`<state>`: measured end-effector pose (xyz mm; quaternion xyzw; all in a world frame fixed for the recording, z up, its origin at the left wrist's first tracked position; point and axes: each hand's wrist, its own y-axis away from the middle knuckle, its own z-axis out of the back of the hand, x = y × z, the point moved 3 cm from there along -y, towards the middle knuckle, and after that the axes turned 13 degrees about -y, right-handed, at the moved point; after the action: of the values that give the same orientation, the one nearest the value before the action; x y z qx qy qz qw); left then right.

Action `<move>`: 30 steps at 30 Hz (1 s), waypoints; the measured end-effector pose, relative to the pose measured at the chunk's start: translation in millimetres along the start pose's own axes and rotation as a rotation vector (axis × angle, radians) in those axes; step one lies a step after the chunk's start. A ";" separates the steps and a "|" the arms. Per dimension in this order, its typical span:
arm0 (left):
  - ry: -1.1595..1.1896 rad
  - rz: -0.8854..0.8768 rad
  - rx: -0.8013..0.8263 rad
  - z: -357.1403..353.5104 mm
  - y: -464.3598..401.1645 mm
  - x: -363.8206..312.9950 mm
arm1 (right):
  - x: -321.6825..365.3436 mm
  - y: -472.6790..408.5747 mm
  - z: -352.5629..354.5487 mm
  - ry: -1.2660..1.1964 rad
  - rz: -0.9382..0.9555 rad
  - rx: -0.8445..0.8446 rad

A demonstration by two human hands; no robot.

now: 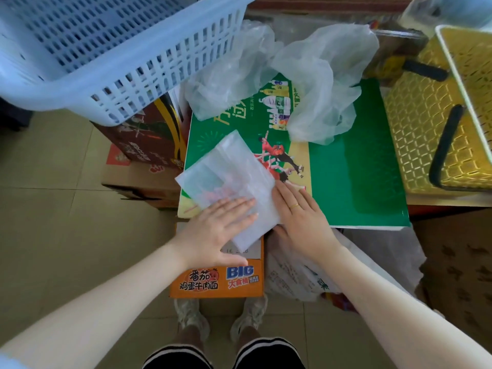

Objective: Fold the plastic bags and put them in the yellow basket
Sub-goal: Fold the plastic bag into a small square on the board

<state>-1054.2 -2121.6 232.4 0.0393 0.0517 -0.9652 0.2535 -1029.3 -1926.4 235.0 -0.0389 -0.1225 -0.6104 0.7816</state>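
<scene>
A translucent white plastic bag, folded into a flat rectangle, lies on the green printed board and hangs over its near edge. My left hand presses flat on the bag's near part, fingers spread. My right hand lies flat at the bag's right edge, wearing a ring. Two crumpled clear plastic bags sit at the far end of the board. The yellow basket, with black handles, stands at the right.
A large pale blue basket fills the upper left, resting on brown cartons. An orange noodle carton sits below the board, with a white printed bag beside it. Tiled floor and my feet are below.
</scene>
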 end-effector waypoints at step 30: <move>0.050 0.889 -0.328 11.3 18.9 37.9 | 13.5 -55.0 16.7 -0.684 -0.441 -0.031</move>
<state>-1078.4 -2157.7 238.2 0.0402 0.1874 -0.7408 0.6437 -1081.8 -1949.5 249.5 -0.2243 -0.3718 -0.7170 0.5453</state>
